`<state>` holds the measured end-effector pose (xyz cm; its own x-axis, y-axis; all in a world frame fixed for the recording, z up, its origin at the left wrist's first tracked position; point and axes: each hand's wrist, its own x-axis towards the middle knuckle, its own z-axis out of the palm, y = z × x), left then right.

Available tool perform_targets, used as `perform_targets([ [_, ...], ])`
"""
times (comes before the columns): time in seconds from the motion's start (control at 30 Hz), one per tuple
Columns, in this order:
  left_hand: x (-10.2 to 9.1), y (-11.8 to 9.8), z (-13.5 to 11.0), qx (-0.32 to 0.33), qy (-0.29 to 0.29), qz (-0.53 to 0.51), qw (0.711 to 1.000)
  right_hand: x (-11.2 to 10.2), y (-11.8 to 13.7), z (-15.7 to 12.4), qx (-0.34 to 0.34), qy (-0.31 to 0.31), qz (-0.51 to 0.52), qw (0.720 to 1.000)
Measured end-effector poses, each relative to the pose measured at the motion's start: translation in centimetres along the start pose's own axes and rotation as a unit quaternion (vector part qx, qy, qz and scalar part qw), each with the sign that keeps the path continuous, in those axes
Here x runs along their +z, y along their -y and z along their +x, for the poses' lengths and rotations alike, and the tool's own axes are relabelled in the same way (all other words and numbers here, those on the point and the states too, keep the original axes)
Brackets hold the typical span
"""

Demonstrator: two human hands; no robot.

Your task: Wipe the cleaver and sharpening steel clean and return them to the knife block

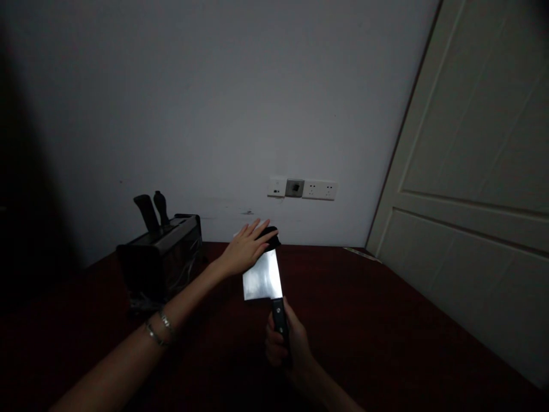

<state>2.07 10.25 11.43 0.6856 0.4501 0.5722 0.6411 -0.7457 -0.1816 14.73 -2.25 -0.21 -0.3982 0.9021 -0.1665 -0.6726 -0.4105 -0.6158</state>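
Observation:
A cleaver (262, 277) with a broad shiny blade and a black riveted handle is held up in front of me, blade pointing away. My right hand (288, 337) is wrapped around the handle. Across the far part of the blade lies my left hand (246, 249), its fingers stretched out and slightly spread. Under those fingers is a soft black piece (271, 238), probably cloth, touching the blade's far end. Part of the blade is hidden by the left hand.
On the left of the dark red table (334, 297) stands a knife block (160, 246) with two dark handles sticking out. Sockets (319, 190) are set in the wall behind. A pale panelled door (476, 229) borders the right side, with a thin strip (362, 254) near it.

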Motion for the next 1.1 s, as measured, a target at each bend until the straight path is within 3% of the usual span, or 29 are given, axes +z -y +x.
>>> perform_targets([
  [0.27, -0.8, -6.4, -3.7, 0.107, 0.042, -0.037, 0.993, -0.4, 2.2, -0.2, -0.093, 0.046, 0.021, 0.994],
  [0.33, -0.9, -5.8, -3.6, 0.098, 0.037, -0.037, 0.994, -0.4, 2.0, -0.1, -0.090, 0.056, 0.016, 0.994],
  [0.53, -0.7, -0.3, -1.2, 0.020, 0.014, 0.007, 1.000, 0.0, 0.7, -0.1, -0.051, 0.054, 0.019, 0.997],
  [0.6, -0.7, -0.4, -1.3, 0.025, 0.013, 0.018, 0.999, 0.0, 0.8, -0.2, -0.060, 0.052, 0.017, 0.997],
  [0.77, -1.1, -4.4, -3.6, 0.102, 0.026, 0.034, 0.994, -0.4, 2.2, -0.2, -0.108, 0.072, 0.000, 0.992],
  [0.87, -1.4, -5.4, -4.3, 0.111, 0.024, 0.046, 0.992, -0.5, 2.4, -0.1, -0.118, 0.079, -0.011, 0.990],
  [0.97, -1.7, -3.8, -3.4, 0.098, 0.024, 0.052, 0.994, -0.3, 1.9, -0.2, -0.103, 0.072, -0.010, 0.992],
  [1.1, -2.1, 0.2, -1.0, 0.058, 0.021, 0.060, 0.996, 0.2, 1.1, -0.2, -0.033, 0.048, -0.008, 0.998],
])
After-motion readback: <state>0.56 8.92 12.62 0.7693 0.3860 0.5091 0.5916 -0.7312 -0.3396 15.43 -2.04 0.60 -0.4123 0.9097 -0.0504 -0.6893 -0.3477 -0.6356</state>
